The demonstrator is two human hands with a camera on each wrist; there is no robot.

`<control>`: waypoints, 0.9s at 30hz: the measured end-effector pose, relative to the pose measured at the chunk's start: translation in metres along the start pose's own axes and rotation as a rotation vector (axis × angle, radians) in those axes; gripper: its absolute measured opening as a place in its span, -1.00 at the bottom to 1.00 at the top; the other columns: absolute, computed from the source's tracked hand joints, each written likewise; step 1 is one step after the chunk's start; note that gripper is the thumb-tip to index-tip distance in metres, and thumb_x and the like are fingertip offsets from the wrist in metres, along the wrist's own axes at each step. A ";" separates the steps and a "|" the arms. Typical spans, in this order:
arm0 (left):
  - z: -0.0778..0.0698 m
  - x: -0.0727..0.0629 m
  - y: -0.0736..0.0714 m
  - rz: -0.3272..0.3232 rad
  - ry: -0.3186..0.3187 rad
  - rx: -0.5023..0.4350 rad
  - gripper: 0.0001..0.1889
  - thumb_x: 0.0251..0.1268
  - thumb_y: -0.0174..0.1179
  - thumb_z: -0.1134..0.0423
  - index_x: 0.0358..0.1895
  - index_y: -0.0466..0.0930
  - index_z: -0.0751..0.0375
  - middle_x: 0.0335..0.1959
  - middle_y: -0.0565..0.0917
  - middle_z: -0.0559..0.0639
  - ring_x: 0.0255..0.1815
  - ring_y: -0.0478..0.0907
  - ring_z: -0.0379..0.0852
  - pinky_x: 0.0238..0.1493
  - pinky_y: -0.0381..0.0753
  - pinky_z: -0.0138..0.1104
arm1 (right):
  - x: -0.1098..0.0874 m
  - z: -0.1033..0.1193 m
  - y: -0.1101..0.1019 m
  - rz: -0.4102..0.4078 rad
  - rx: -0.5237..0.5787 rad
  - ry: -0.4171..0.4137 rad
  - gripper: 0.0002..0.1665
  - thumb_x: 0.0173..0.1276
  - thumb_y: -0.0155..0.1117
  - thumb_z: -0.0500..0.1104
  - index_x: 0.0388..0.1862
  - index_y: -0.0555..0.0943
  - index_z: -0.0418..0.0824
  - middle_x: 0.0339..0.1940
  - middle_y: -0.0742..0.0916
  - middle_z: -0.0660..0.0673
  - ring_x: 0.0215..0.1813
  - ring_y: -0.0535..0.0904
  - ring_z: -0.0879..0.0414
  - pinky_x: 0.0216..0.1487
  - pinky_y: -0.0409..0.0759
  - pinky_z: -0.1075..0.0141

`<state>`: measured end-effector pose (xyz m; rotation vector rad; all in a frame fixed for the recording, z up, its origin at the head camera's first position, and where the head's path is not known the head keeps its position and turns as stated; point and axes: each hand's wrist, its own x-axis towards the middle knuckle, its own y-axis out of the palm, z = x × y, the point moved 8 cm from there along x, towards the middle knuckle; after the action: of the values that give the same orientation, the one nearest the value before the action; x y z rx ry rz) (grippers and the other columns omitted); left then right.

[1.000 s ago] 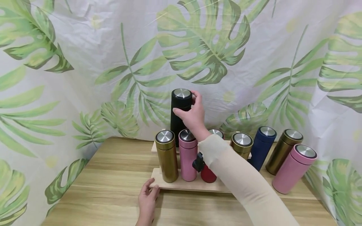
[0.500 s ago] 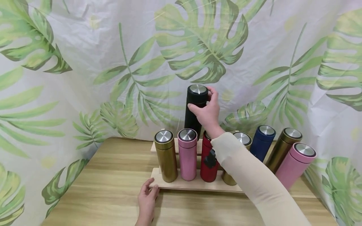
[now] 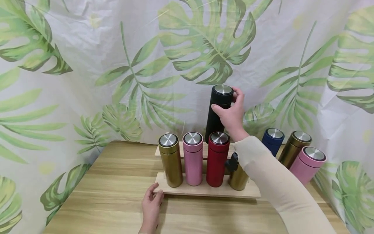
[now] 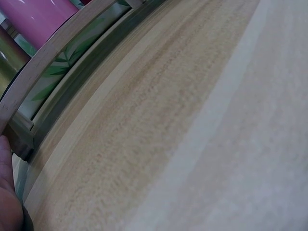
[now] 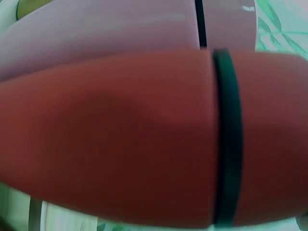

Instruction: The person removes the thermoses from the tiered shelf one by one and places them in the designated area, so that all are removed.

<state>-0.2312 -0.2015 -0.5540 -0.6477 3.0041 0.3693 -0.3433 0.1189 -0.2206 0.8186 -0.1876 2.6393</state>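
Note:
My right hand grips a black thermos bottle near its top, thumb on the near side and fingers round the far side. The bottle leans slightly, its base hidden behind a red thermos and over the upper board of a two-level wooden rack. In the right wrist view that red thermos fills most of the frame. My left hand holds the left front corner of the lower board; its thumb shows against the rack's end in the left wrist view.
On the lower board also stand a gold thermos, a pink thermos and another gold thermos, partly behind the right sleeve. Blue, bronze and pink bottles stand on the table at right. A leaf-print curtain hangs behind.
My right hand has carried the black thermos to the right along the back of the rack, from behind the pink bottle to behind the red one. The left hand has stayed put.

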 end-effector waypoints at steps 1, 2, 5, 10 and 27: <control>0.000 0.000 0.001 0.003 -0.001 -0.002 -0.58 0.24 0.12 0.45 0.18 0.35 0.38 -0.21 0.44 -0.07 -0.23 0.48 -0.30 -0.04 0.58 -0.43 | 0.001 0.000 -0.004 -0.005 -0.006 -0.001 -0.10 -0.11 0.40 -0.31 0.24 0.21 -0.16 -0.08 0.50 -0.15 -0.03 0.39 0.07 -0.03 0.42 0.22; 0.000 0.000 0.002 0.006 0.000 -0.006 -0.58 0.24 0.12 0.46 0.18 0.35 0.38 -0.20 0.44 -0.08 -0.24 0.48 -0.31 -0.05 0.58 -0.44 | 0.002 0.000 -0.008 -0.010 -0.009 -0.002 -0.10 -0.12 0.41 -0.30 0.24 0.22 -0.15 -0.08 0.50 -0.15 -0.03 0.39 0.07 -0.03 0.42 0.22; -0.001 0.001 0.004 0.008 0.003 -0.013 -0.57 0.24 0.11 0.48 0.19 0.34 0.39 -0.20 0.44 -0.10 -0.25 0.46 -0.34 -0.07 0.58 -0.47 | 0.004 0.000 -0.017 -0.023 -0.028 -0.002 -0.10 -0.12 0.41 -0.30 0.24 0.23 -0.15 -0.08 0.50 -0.14 -0.03 0.39 0.08 -0.02 0.42 0.22; -0.002 0.000 0.004 -0.002 0.003 -0.024 -0.57 0.25 0.10 0.47 0.19 0.33 0.40 -0.20 0.46 -0.14 -0.27 0.45 -0.36 -0.07 0.58 -0.47 | 0.008 -0.002 -0.031 -0.046 -0.059 0.003 -0.10 -0.12 0.42 -0.27 0.24 0.23 -0.14 -0.08 0.52 -0.12 -0.03 0.41 0.08 -0.02 0.41 0.20; 0.000 -0.001 0.000 -0.007 0.018 -0.019 -0.58 0.24 0.11 0.48 0.17 0.34 0.41 -0.16 0.46 -0.13 -0.26 0.46 -0.35 -0.09 0.58 -0.48 | 0.010 -0.007 -0.081 -0.102 -0.088 0.037 -0.12 -0.10 0.41 -0.28 0.23 0.24 -0.04 -0.11 0.47 0.03 -0.04 0.34 0.20 -0.06 0.38 0.33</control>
<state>-0.2307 -0.2009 -0.5542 -0.6660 3.0183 0.3945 -0.3241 0.1985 -0.2194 0.7303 -0.2440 2.5293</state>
